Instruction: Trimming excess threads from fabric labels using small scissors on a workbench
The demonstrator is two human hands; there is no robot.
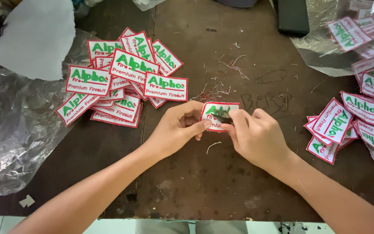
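One patch held over table centre, left hand pinching its edge, right hand clamping a small dark tool on it. Two loose patch piles: left pile, right pile. Two plastic bags.

Both hands meet at the middle of the dark wooden table. The left hand pinches the left edge of a white embroidered patch with red border and green lettering, while the right hand presses a small dark tool, too hidden to identify, against its face. A loose thread clipping lies just below. To the left sits a fanned heap of matching patches; another pile lies at right. Crumpled clear plastic covers the left edge, and thread scraps scatter beyond.
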